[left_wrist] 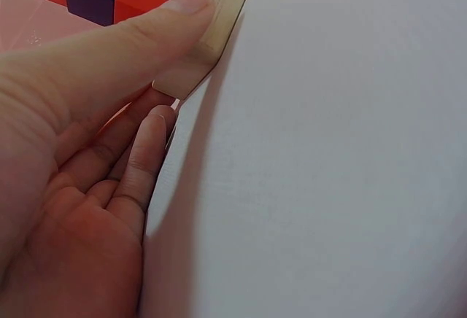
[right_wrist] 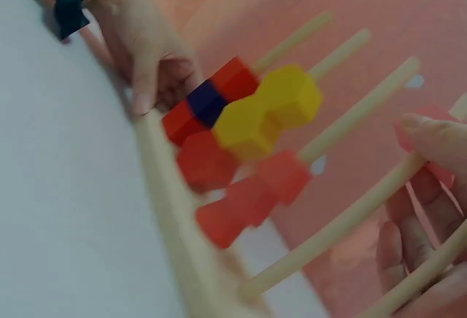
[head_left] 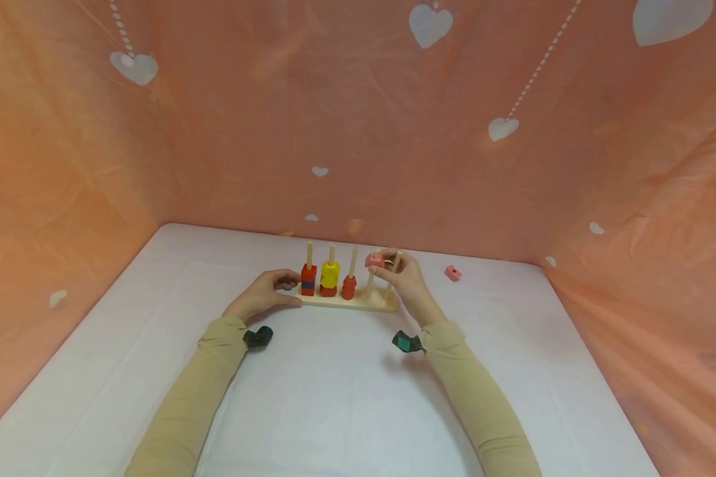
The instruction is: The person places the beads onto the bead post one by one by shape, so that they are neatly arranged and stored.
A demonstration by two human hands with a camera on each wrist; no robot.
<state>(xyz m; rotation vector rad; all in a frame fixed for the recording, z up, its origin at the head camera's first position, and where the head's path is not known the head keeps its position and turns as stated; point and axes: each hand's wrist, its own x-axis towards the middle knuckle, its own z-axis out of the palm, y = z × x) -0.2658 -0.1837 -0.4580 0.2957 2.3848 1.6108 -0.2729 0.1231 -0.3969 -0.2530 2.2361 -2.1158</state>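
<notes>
A wooden peg stacker's base lies on the table with upright pegs. My left hand grips its left end, the thumb along the front edge in the left wrist view. My right hand pinches a pink block near the top of the fourth peg, whose tip shows above the block. The first peg carries red and blue blocks. On the second, yellow blocks sit above a red one. Red blocks fill the bottom of the third. The fifth peg is bare.
Another pink block with a hole lies on the white table, right of the stacker. A pink-orange cloth with white hearts encloses the back and sides. Dark wrist devices hang inside both sleeves.
</notes>
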